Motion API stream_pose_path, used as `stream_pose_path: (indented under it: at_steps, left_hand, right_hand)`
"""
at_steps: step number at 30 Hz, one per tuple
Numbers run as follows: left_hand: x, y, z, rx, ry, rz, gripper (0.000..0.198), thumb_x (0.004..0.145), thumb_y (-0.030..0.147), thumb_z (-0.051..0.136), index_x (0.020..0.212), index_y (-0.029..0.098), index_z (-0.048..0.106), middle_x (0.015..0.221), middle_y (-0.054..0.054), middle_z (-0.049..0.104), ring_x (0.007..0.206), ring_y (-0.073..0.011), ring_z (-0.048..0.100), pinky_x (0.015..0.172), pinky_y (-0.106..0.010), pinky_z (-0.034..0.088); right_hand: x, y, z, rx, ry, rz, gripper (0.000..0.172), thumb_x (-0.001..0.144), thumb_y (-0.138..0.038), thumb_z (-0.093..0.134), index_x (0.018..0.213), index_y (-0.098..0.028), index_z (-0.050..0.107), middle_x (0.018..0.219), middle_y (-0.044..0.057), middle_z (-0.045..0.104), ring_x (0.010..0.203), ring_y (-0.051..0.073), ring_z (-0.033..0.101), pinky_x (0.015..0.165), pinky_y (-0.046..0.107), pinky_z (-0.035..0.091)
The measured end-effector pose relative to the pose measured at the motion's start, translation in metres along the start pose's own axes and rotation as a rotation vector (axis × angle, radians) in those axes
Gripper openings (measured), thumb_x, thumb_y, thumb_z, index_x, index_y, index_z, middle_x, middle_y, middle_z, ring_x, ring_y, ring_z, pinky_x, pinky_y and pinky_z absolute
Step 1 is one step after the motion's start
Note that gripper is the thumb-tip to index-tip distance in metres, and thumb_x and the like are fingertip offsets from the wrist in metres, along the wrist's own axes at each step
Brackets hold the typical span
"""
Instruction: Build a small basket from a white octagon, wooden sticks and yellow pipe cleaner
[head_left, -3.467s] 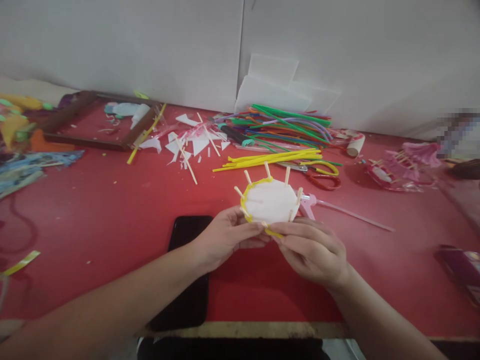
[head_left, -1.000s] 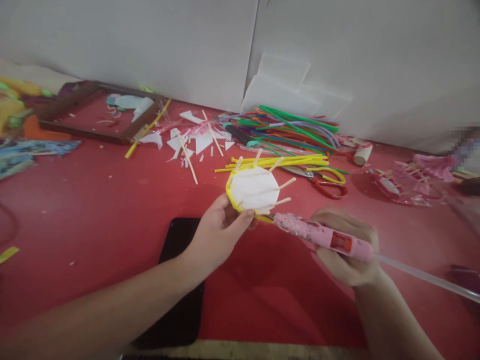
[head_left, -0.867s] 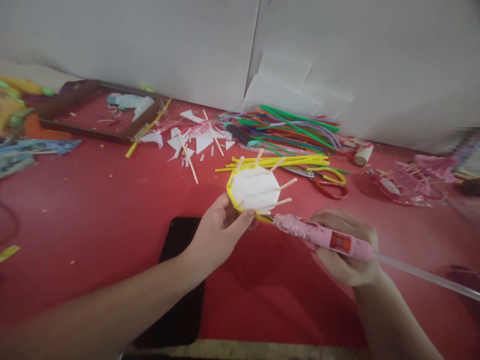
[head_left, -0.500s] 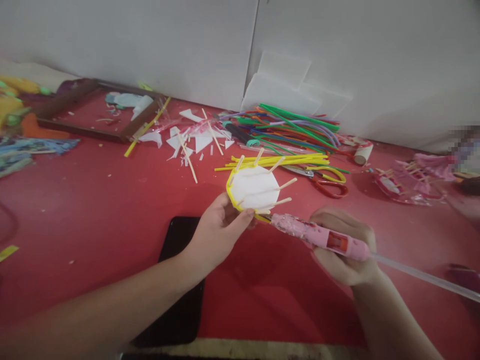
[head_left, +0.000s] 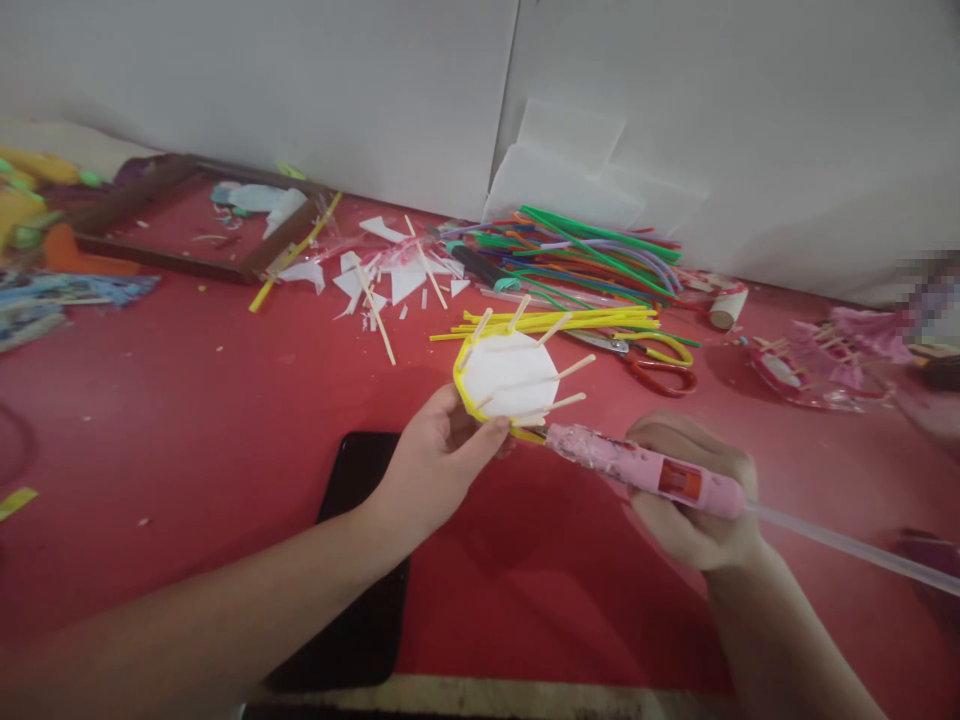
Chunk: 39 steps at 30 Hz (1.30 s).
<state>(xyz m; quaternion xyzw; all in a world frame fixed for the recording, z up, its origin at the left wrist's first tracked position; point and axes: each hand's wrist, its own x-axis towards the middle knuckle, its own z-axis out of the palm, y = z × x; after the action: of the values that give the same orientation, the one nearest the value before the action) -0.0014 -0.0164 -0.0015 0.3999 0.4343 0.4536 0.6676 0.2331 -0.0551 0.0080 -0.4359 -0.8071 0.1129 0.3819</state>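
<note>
Between thumb and fingers, my left hand [head_left: 439,455] pinches a round white disc [head_left: 517,378] at its lower left. Several short wooden sticks stand up around the disc's rim. A yellow pipe cleaner [head_left: 460,378] runs along the disc's left edge, its end sticking out at the bottom. My right hand [head_left: 701,500] is wrapped round a pink glue gun [head_left: 637,470], with a long clear glue stick [head_left: 847,545] coming out of its back. The gun's nozzle is at the lower edge of the disc, by the yellow end; whether it touches is too small to tell.
Behind the disc lie yellow pipe cleaners [head_left: 570,320], scissors [head_left: 664,375] and a pile of coloured pipe cleaners [head_left: 600,250]. White scraps [head_left: 405,285] and loose sticks are scattered left of them. A black phone-like slab [head_left: 352,600] lies under my left arm. A pink stick-and-cloth piece [head_left: 825,360] sits at right.
My right hand and the glue gun have shifted very slightly right. My left hand and the disc stay almost in place.
</note>
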Motion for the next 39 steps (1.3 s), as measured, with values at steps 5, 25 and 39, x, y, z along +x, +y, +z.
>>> stream_pose_path:
  at_steps: [5, 25, 39]
  left_hand:
    - [0.0000, 0.0002, -0.0002, 0.002, 0.001, -0.012, 0.031, 0.076, 0.026, 0.075, 0.102, 0.015, 0.060, 0.081, -0.002, 0.074, 0.065, -0.0107, 0.064, 0.065, -0.023, 0.054]
    - [-0.0001, 0.0000, -0.0008, -0.006, 0.003, 0.006, 0.028, 0.078, 0.023, 0.074, 0.101, 0.015, 0.061, 0.075, 0.000, 0.072, 0.062, -0.0088, 0.062, 0.065, -0.020, 0.054]
    - [-0.0004, -0.0007, -0.0009, 0.024, 0.035, 0.007, 0.033, 0.077, 0.027, 0.075, 0.105, 0.016, 0.063, 0.082, -0.003, 0.074, 0.065, -0.0121, 0.064, 0.066, -0.025, 0.054]
  right_hand:
    - [-0.0007, -0.0005, -0.0001, -0.003, 0.002, -0.003, 0.016, 0.073, -0.008, 0.055, 0.070, -0.023, 0.049, 0.068, 0.001, 0.050, 0.064, 0.017, 0.048, 0.054, 0.032, 0.034]
    - [-0.0021, -0.0001, -0.0008, -0.033, 0.014, 0.025, 0.013, 0.072, -0.009, 0.054, 0.072, -0.022, 0.053, 0.070, 0.002, 0.052, 0.065, 0.018, 0.050, 0.055, 0.032, 0.036]
    - [0.0005, -0.0011, -0.0030, -0.061, 0.059, 0.042, 0.017, 0.068, -0.006, 0.054, 0.068, -0.022, 0.050, 0.062, 0.000, 0.048, 0.062, 0.018, 0.049, 0.054, 0.033, 0.035]
